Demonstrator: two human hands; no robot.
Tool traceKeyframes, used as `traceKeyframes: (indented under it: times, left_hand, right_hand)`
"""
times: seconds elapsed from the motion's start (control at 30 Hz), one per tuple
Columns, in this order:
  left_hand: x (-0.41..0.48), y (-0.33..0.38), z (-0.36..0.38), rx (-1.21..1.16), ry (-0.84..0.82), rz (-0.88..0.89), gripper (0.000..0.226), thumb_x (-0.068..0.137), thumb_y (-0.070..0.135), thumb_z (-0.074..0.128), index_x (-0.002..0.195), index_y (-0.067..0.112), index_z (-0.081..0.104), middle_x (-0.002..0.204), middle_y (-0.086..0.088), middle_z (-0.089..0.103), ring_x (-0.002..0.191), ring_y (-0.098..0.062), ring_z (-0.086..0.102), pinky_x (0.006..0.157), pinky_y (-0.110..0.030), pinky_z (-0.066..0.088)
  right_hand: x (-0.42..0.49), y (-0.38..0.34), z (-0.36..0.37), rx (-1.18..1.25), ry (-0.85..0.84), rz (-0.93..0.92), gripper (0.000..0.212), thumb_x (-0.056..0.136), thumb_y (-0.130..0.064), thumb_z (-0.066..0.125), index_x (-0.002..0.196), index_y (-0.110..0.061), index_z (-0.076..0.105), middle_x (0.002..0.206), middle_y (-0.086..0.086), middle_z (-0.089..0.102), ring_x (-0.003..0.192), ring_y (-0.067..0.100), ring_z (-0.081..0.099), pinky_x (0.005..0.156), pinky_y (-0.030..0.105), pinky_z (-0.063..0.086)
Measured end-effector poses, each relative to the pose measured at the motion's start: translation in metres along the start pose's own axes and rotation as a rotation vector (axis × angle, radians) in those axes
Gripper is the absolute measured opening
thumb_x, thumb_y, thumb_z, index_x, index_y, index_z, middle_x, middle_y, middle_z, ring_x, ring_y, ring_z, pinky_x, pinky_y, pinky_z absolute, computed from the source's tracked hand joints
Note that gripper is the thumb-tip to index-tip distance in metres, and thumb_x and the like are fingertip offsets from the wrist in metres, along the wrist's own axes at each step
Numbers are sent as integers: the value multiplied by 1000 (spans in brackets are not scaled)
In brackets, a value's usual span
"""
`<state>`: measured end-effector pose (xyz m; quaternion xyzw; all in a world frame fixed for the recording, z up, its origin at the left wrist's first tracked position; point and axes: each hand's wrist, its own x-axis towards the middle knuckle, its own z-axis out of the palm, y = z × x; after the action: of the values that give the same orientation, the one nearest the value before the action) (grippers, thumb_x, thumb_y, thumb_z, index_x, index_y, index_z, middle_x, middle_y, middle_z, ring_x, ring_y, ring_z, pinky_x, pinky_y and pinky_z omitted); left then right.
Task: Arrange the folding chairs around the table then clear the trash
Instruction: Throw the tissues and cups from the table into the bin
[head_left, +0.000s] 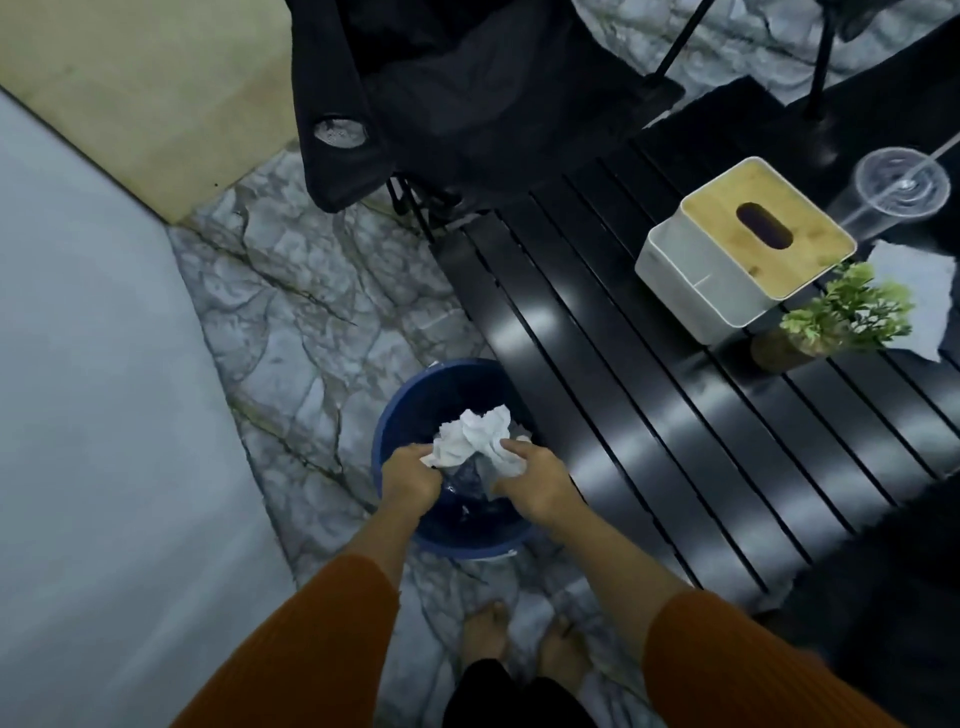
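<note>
A blue round bin (395, 415) stands on the marble floor beside the black slatted table (649, 415). Over its mouth, my left hand (410, 480) and my right hand (535, 486) both grip a bundle of crumpled white tissue (480, 439), with some clear plastic hanging below it into the bin. A black folding chair (447, 88) stands at the table's far end. Metal legs of a second chair (826, 62) show at the top right.
On the table sit a white tissue box with a wooden lid (748, 244), a small potted plant (841, 317), a clear plastic cup with a straw (898, 182) and a flat white paper (930, 301). A grey wall runs along the left. My bare feet (524, 644) stand by the bin.
</note>
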<state>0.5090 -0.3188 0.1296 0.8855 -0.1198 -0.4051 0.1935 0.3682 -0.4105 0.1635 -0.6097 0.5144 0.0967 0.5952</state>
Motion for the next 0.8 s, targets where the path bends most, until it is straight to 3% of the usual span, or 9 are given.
traceKeyframes:
  times: [0.1,0.23,0.37,0.47,0.6,0.7,0.8]
  left_hand:
    - [-1,-3,-3,18,-30,-16,45,92,-5,49,136,6,52,135,-19,54,108,-32,58,92,-35,50]
    - [-6,23,-12,-93,122,110,33,91,-2,55,123,2,60,126,-18,62,114,-32,60,96,-35,49]
    - [-22,93,-12,-201,222,318,24,90,6,61,114,6,65,109,-10,69,94,-19,62,85,-30,51]
    - [-44,164,4,-255,238,501,26,88,12,67,114,11,64,100,-1,64,96,-20,61,89,-35,53]
    - [-75,258,41,-250,166,702,42,82,24,74,121,20,59,115,5,62,112,-17,55,98,-34,47]
    - [-91,313,73,-135,118,839,59,76,36,76,129,25,51,126,6,58,121,-16,46,105,-36,39]
    - [-97,360,104,-5,84,935,72,72,45,76,134,26,44,137,7,50,129,-15,37,108,-35,30]
  right_hand:
    - [-5,8,-6,-14,3,-5,62,85,-7,70,142,-12,46,142,8,51,126,20,50,85,12,37]
    - [-19,4,-37,90,88,-25,48,88,-8,66,134,-13,53,130,7,58,103,17,59,78,21,49]
    - [-45,-4,-91,215,210,-115,36,87,-11,69,122,-14,61,118,6,62,103,18,60,84,22,49]
    - [-69,-11,-141,317,348,-215,23,86,-10,70,109,-12,67,105,4,66,97,18,63,80,18,50]
    - [-99,-13,-216,480,580,-296,10,85,-8,70,95,-12,70,84,2,71,82,20,67,76,28,57]
    - [-114,-4,-269,597,774,-313,10,86,-6,68,88,-15,70,84,9,72,80,29,68,74,44,60]
    - [-114,12,-314,664,940,-282,13,86,-4,66,87,-17,68,84,9,70,79,26,65,77,48,59]
